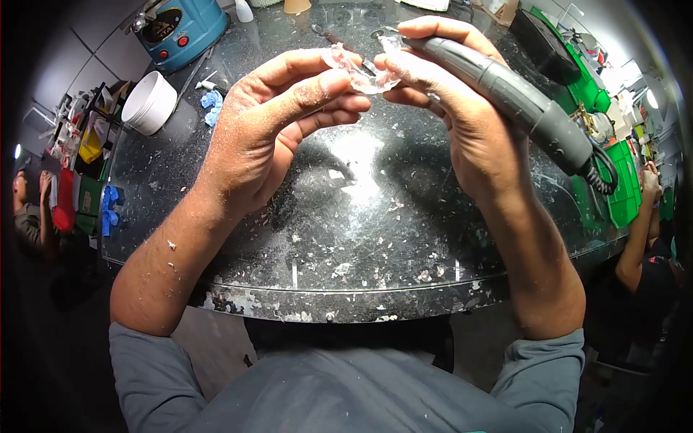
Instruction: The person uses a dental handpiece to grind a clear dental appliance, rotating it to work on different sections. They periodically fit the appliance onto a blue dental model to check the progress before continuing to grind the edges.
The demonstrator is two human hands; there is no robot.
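My left hand (253, 119) is closed, thumb and fingertips pinching a small pink and clear dental plate (368, 84), apparently acrylic. A grey rotary handpiece (509, 95) lies along my right hand (473, 108), which is closed around it. At its upper left end is a small disc (384, 32). My right fingertips also touch the plate's right edge, so both hands meet at it above the bench. White dust and crumbs cover both hands and forearms. Behind the plate lies a thin dark-red tool (333, 37), partly hidden by my fingers.
The dark speckled bench (361, 238) is strewn with scraps. At back left are a blue machine (180, 32), a white tub (149, 103) and crumpled blue gloves (211, 107). Green trays (622, 184) and a black box (543, 45) line the right. Other people work at both sides.
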